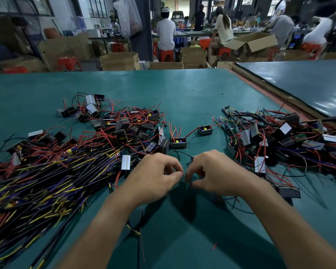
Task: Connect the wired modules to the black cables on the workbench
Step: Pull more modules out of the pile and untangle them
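Where the left hand [155, 175] and right hand [211, 171] met, curled fingertips [179, 173] pinched a thin wire [182, 153], knuckles hiding its ends; black cables [47, 183] sprawled left on the table [182, 90], wired modules [124, 129] heaped beyond and right

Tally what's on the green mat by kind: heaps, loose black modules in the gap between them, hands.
Cable heap: 1
Module heaps: 2
Loose black modules: 2
Hands: 2 (left hand, right hand)
Total: 7
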`<act>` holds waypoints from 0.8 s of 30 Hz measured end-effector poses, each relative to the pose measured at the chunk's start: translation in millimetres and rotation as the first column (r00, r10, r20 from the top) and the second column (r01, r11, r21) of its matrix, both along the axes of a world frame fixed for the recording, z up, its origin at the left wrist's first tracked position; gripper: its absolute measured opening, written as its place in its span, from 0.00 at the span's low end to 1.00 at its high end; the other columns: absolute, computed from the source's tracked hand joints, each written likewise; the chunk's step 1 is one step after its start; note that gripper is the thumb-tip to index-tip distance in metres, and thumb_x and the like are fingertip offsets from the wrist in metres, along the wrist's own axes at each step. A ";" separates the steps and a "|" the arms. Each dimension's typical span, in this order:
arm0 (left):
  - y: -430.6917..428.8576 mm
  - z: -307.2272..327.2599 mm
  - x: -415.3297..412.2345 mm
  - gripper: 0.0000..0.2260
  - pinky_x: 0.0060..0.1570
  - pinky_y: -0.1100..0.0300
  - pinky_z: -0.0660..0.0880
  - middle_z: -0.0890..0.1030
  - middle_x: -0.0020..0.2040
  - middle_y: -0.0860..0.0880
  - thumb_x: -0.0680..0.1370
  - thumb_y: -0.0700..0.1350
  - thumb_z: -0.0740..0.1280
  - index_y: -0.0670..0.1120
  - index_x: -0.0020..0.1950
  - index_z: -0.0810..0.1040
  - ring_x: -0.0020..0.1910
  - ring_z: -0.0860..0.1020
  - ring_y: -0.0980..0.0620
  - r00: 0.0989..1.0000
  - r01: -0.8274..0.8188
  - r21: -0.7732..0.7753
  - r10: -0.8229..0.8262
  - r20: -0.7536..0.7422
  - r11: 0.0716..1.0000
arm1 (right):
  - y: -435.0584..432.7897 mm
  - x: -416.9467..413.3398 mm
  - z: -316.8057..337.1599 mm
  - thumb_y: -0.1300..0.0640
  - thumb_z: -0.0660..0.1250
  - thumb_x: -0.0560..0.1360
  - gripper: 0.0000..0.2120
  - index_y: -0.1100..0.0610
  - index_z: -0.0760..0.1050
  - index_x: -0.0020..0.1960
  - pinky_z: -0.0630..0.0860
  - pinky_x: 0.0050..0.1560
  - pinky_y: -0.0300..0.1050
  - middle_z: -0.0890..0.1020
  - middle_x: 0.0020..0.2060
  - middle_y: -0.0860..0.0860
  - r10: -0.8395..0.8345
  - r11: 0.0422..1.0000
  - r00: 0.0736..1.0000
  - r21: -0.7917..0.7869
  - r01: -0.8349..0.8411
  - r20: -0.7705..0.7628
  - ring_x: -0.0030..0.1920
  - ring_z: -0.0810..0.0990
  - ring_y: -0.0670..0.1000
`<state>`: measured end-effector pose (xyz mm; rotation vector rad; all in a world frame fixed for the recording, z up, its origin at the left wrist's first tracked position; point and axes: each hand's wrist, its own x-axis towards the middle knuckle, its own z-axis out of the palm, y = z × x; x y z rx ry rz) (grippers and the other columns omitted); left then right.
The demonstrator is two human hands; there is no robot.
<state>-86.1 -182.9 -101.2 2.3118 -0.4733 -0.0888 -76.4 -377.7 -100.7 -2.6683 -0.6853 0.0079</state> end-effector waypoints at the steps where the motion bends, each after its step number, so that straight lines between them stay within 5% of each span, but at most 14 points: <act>1: -0.8 -1.5 0.0 0.06 0.31 0.55 0.76 0.82 0.33 0.53 0.75 0.46 0.69 0.54 0.39 0.81 0.28 0.80 0.52 1.000 -0.001 0.011 0.001 -0.008 1.000 | 0.6 0.1 -0.3 0.51 0.74 0.67 0.07 0.41 0.83 0.44 0.69 0.34 0.40 0.76 0.32 0.47 0.002 1.000 1.000 0.012 -0.003 0.007 0.33 0.74 0.46; 6: -1.2 -5.2 0.7 0.07 0.26 0.63 0.74 0.82 0.32 0.51 0.76 0.44 0.68 0.51 0.39 0.81 0.26 0.80 0.52 0.998 -0.053 -0.012 0.052 -0.039 0.999 | -0.5 -0.4 1.8 0.48 0.75 0.68 0.04 0.44 0.84 0.42 0.69 0.35 0.40 0.75 0.31 0.45 -0.005 0.987 0.998 0.163 -0.005 0.057 0.34 0.73 0.45; 11: -3.0 -5.0 3.1 0.06 0.30 0.55 0.78 0.82 0.32 0.47 0.77 0.41 0.68 0.47 0.40 0.81 0.28 0.81 0.46 0.993 -0.112 -0.137 0.106 -0.050 0.984 | 7.3 -5.2 1.0 0.48 0.74 0.70 0.07 0.51 0.84 0.37 0.64 0.31 0.36 0.76 0.28 0.46 0.013 0.948 0.997 0.316 -0.037 0.077 0.30 0.73 0.47; 15: -3.6 -2.8 3.8 0.05 0.29 0.54 0.77 0.82 0.32 0.47 0.76 0.39 0.69 0.45 0.41 0.83 0.26 0.80 0.47 0.992 -0.115 -0.230 0.101 -0.073 0.966 | 9.8 -3.6 -0.5 0.49 0.73 0.73 0.10 0.52 0.82 0.35 0.66 0.27 0.43 0.78 0.26 0.50 0.015 0.928 1.000 0.371 -0.019 0.014 0.26 0.70 0.48; 18: -3.5 -2.5 4.3 0.05 0.27 0.60 0.74 0.80 0.29 0.47 0.76 0.35 0.69 0.40 0.41 0.82 0.25 0.77 0.51 0.990 -0.122 -0.348 0.086 -0.115 0.929 | 11.0 -0.1 -4.6 0.53 0.72 0.74 0.11 0.53 0.80 0.34 0.63 0.27 0.37 0.73 0.23 0.45 -0.007 0.887 0.998 0.460 0.036 -0.064 0.25 0.66 0.42; 24: -2.4 0.9 5.6 0.03 0.26 0.63 0.74 0.81 0.31 0.46 0.75 0.33 0.70 0.37 0.42 0.82 0.24 0.77 0.53 0.977 -0.168 -0.536 0.066 -0.205 0.828 | 13.3 4.0 -10.2 0.58 0.72 0.75 0.10 0.55 0.75 0.36 0.69 0.29 0.44 0.78 0.23 0.49 -0.032 0.793 0.983 0.594 0.133 -0.178 0.25 0.72 0.48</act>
